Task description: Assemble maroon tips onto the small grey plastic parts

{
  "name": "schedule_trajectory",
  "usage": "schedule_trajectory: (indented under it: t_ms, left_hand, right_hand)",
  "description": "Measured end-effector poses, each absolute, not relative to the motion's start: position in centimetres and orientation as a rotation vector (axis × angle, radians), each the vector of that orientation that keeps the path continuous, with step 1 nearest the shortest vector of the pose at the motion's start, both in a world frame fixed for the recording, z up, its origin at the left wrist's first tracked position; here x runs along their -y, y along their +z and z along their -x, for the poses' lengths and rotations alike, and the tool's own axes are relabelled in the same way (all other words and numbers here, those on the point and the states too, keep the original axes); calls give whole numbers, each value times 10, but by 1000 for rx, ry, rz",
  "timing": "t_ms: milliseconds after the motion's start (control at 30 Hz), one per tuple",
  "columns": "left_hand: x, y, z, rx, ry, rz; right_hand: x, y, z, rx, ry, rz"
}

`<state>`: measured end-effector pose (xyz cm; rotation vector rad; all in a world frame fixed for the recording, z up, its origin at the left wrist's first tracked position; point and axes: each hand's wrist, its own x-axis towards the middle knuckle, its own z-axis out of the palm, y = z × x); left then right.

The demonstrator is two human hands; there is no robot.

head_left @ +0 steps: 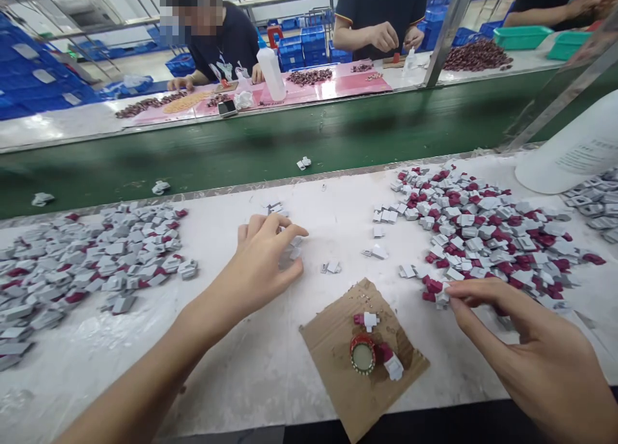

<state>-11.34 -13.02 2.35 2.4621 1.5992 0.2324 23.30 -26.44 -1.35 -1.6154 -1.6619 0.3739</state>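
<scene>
My right hand pinches a small grey and maroon plastic part between thumb and forefinger, at the near edge of a heap of similar parts. My left hand reaches over the white tabletop with thumb and forefinger apart, and small grey pieces lie between and under its fingers. Between my hands is a wet-stained cardboard piece. On it sit a red bottle cap, hollow side up, and two grey and maroon parts. Several loose grey pieces are scattered just above the cardboard.
A large heap of mostly grey parts spreads on the left. Behind the table runs a green conveyor belt carrying a few pieces. A big white bottle stands at the right. Across the belt, co-workers sit at pink-covered tables.
</scene>
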Motion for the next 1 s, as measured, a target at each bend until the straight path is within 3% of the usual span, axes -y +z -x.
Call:
schedule_trajectory:
  t_ms: [133,467,1000]
  left_hand:
    - [147,10,123,-1729,220,-2464]
    - [151,-5,98,-1562,361,-2460]
    - [159,-1,100,-1387,481,-2063]
  right_hand:
    - [265,-16,-224,1672,418,1568]
    - [287,6,-179,1825,751,1229]
    - [290,5,-164,1738,803,1221]
